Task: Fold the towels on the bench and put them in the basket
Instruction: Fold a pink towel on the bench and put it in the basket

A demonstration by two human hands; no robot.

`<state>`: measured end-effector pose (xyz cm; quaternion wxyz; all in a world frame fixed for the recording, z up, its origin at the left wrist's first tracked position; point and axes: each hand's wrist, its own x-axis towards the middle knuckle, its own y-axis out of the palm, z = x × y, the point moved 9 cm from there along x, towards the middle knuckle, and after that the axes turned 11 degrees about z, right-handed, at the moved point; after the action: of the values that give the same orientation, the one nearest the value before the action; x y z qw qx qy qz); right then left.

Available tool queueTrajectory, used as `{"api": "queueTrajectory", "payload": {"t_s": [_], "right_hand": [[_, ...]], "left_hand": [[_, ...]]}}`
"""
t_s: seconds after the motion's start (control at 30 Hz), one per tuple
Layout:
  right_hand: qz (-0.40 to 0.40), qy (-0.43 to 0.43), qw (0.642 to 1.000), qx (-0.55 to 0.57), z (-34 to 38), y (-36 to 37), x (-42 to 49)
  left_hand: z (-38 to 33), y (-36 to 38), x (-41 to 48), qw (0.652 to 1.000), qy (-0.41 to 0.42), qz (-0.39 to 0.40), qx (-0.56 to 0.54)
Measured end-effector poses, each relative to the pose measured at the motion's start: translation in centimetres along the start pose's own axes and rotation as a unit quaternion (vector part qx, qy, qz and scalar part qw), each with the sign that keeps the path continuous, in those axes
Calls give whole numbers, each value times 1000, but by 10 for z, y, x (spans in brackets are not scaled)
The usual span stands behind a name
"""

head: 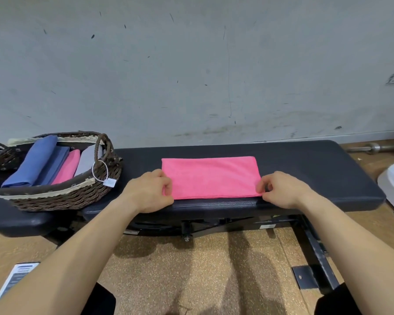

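Head view, the only one. Dead centre of the frame: pink towel [210,177], flat on the black bench [316,169], doubled into a long strip with the layered edges along the near side. Just left of centre, left hand [149,189] pinching the strip's left end near the bottom corner, thumb and curled fingers closed on the cloth. Right of centre, right hand [280,189] doing the same on the other end, fingers bunched around the near corner. Gripped at both short ends most likely to keep the layers lined up and taut, ready for swinging one end over the other. Guessing about halfway through this fold, probably one more crease before the drop-off.

Middle left of the frame: wicker basket [62,198], parked on the bench's left end, close enough for an easy reach. Inside it, blue towels [34,162], a second pink towel [68,167] and a grey towel [87,160], all folded and packed side by side like files, probably to leave room for more. Little white tag [109,182] dangling off the handle loop on a string.
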<state>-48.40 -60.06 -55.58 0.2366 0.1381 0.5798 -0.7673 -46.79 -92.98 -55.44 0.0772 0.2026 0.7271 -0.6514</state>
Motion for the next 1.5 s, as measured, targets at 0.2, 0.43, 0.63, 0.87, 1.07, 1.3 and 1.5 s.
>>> {"api": "queueTrajectory", "payload": {"t_s": [0.2,0.43,0.63,0.87,1.07,1.3,1.5], "right_hand": [[-116,-12,993,-18,38,-19,6],[-120,-87,988,-31,94,10,57],[-64,-67,991,-97,77,41,87],[-76,-4,993,-92,39,31,82],[-44,-10,995,-92,36,44,60],[-109,-122,982,-92,66,27,33],[-55,-215,974,-47,96,28,32]], "left_hand": [[-35,-25,13,993,0,-113,-21],[-69,2,64,994,3,-104,-44],[-43,26,81,997,-27,-66,-12],[-37,31,82,997,-37,-66,14],[-47,42,57,998,-35,-53,-4],[-13,-4,17,957,-59,-228,-168],[21,17,14,960,-233,-64,-143]]}}
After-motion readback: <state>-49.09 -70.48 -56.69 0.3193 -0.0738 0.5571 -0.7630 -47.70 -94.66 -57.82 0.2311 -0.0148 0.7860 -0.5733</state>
